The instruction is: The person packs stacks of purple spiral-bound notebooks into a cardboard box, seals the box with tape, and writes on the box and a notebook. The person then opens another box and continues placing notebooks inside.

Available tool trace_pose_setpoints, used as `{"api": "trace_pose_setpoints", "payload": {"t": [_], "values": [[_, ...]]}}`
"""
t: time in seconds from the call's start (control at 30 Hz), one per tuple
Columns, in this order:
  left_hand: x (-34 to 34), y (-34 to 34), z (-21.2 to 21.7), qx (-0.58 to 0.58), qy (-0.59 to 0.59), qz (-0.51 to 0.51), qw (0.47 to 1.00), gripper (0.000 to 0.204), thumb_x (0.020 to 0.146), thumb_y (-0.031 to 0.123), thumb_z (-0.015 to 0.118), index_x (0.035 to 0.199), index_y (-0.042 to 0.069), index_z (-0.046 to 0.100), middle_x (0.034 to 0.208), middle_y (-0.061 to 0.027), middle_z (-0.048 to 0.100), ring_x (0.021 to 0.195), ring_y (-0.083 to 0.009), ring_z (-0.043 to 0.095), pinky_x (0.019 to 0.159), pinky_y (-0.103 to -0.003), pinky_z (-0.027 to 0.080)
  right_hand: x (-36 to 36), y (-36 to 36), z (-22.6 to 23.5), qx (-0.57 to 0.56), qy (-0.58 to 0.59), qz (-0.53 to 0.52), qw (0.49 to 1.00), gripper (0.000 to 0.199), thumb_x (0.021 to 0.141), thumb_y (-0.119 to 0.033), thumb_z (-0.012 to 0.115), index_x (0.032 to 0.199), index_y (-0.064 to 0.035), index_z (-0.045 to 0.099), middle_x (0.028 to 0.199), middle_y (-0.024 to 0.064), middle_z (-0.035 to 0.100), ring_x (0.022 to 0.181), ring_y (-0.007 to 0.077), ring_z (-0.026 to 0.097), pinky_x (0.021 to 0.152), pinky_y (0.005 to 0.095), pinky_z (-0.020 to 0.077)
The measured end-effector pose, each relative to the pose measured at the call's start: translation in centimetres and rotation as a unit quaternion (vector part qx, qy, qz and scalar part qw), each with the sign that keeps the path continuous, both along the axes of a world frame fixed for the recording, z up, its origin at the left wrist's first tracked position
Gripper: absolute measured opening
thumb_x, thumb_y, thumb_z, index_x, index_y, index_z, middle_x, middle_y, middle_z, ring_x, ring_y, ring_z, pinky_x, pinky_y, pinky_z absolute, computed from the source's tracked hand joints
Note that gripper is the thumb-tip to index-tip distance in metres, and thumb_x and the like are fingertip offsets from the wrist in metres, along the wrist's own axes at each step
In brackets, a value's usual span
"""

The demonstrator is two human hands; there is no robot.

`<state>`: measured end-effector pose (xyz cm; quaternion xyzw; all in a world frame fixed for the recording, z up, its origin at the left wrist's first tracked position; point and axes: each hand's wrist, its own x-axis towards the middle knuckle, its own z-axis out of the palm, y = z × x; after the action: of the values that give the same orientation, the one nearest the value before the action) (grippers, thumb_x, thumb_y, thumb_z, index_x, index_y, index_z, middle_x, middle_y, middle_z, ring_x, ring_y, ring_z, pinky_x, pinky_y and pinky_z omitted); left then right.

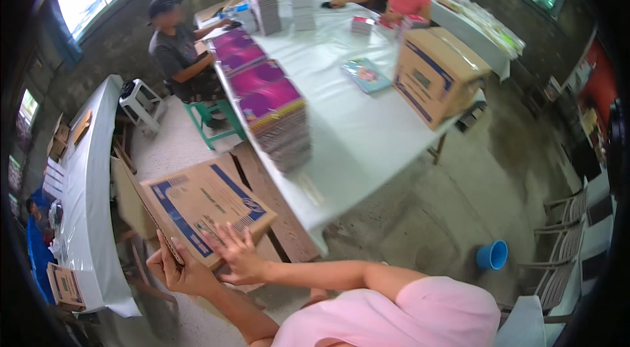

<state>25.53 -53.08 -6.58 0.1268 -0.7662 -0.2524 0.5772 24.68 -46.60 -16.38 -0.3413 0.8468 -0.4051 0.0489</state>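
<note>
A brown cardboard box [197,206] with blue printed bands lies tilted in front of me, beside the near left corner of the table. A flap or side panel [133,199] stands out from its left edge. My left hand [178,269] is closed round the lower edge of that cardboard, thumb on one side and fingers on the other. My right hand [239,256] rests with spread fingers on the printed face, near its lower edge. The underside of the box is hidden.
Tall stacks of purple-covered books [266,91] line the left side of the white-covered table [354,157]. A closed carton [440,75] stands at its right edge. Two people sit at the far end. A green stool [213,121] and a blue bucket [492,255] stand on the floor.
</note>
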Motion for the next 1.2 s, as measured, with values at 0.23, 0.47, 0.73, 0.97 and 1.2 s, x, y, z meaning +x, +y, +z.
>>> {"api": "trace_pose_setpoints", "payload": {"t": [0.23,0.47,0.73,0.97,1.2], "values": [[8.0,23.1,8.4,-0.111,-0.058,-0.177,0.976,0.044,0.062,-0.010,0.065,0.105,0.001,0.068,0.072,-0.0036,0.038,0.062,-0.0137,0.041,0.052,-0.026,0.034,4.3,17.1,1.0,-0.334,-0.084,0.272,0.898,0.080,0.073,-0.031,0.069,0.132,0.0059,0.030,0.136,0.0241,0.032,0.129,0.0375,0.026,0.109,0.0400,0.0203],[13.3,41.1,10.6,-0.184,-0.113,-0.412,0.885,0.050,0.056,-0.010,0.061,0.103,0.004,0.068,0.071,-0.0038,0.048,0.059,-0.0153,0.049,0.051,-0.026,0.040,10.9,34.2,-0.8,-0.367,-0.274,0.221,0.861,0.069,0.078,-0.028,0.064,0.130,0.0059,0.035,0.132,0.0207,0.039,0.121,0.0333,0.035,0.103,0.0388,0.0275],[17.5,54.4,6.9,-0.255,-0.083,-0.586,0.765,0.040,0.074,0.010,0.057,0.113,0.006,0.061,0.104,-0.0081,0.055,0.089,-0.0236,0.055,0.073,-0.035,0.048,12.1,51.5,1.9,-0.584,-0.162,-0.258,0.752,0.056,0.083,-0.024,0.059,0.127,0.0058,0.041,0.126,0.0169,0.046,0.113,0.0285,0.044,0.097,0.0376,0.0357],[19.1,56.3,0.2,-0.143,-0.107,-0.903,0.390,0.047,0.080,0.023,0.062,0.122,0.004,0.055,0.131,-0.0126,0.046,0.113,-0.0279,0.049,0.085,-0.038,0.046,10.3,67.8,10.2,-0.673,0.138,-0.505,0.522,0.046,0.088,-0.021,0.054,0.125,0.0057,0.046,0.121,0.0135,0.053,0.106,0.0243,0.053,0.092,0.0364,0.0429],[12.3,41.0,8.8,-0.124,-0.082,-0.655,0.740,0.056,0.064,0.028,0.082,0.113,0.008,0.061,0.126,-0.0129,0.053,0.111,-0.0350,0.052,0.098,-0.046,0.036,9.9,70.0,14.6,-0.686,0.058,-0.432,0.582,0.041,0.090,-0.021,0.054,0.122,0.0041,0.051,0.119,0.0132,0.056,0.103,0.0245,0.057,0.088,0.0373,0.0473]]}}
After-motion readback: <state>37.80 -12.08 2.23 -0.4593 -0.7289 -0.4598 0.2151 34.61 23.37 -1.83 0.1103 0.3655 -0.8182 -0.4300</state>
